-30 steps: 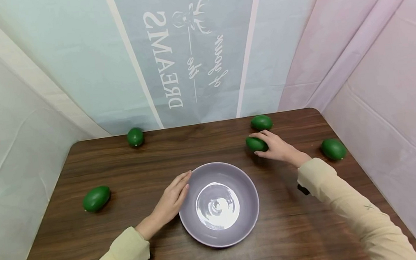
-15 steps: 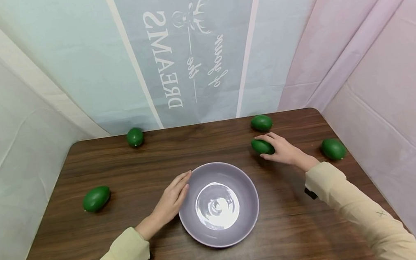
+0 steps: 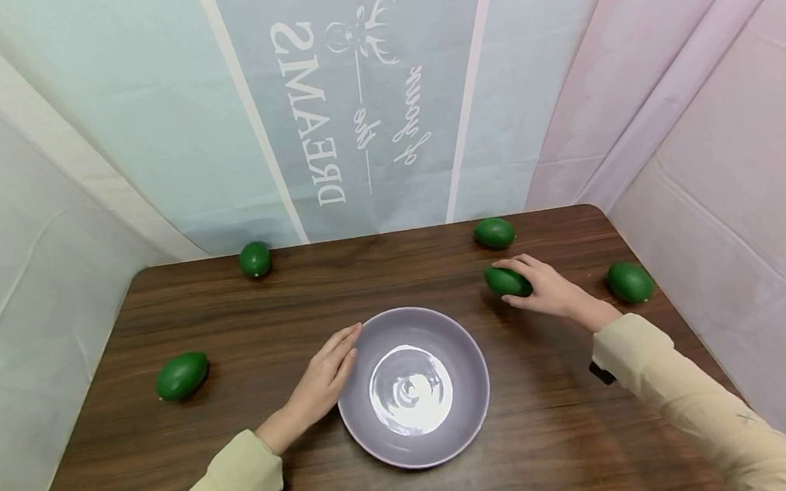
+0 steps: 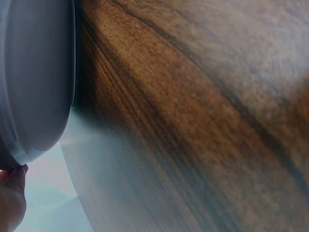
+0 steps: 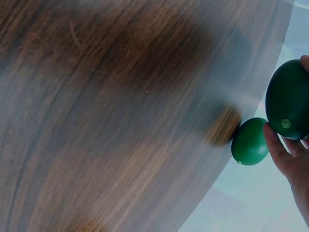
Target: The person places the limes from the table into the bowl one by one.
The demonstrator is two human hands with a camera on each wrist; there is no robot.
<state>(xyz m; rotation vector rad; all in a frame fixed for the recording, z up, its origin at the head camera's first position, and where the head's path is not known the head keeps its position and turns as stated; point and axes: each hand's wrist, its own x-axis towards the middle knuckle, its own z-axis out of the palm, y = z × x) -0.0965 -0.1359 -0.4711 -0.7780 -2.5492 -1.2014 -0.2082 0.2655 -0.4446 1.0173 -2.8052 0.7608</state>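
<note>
A lilac bowl (image 3: 418, 450) stands on the wooden table. At its left rim lies my left hand (image 3: 317, 381), fingers fairly straight and together; a fingertip (image 4: 17, 174) touches the bowl's edge in the left wrist view. My right hand (image 3: 544, 288) grips a green lime (image 3: 506, 281) between thumb and fingers, right of and beyond the bowl. In the right wrist view the held lime (image 5: 287, 99) appears raised off the table. Just behind that hand sits another lime (image 3: 494, 233), near the back edge.
One lime (image 3: 630, 282) lies near the table's right edge. Two more are on the left: a lime (image 3: 255, 260) at the back and a lime (image 3: 183, 375) farther forward. A printed cloth (image 3: 368, 123) hangs behind the table (image 3: 367, 271), with pale cloth at both sides.
My right hand has moved a little to the right and toward me, carrying the lime. The left hand, the bowl and the other limes stay where they were.
</note>
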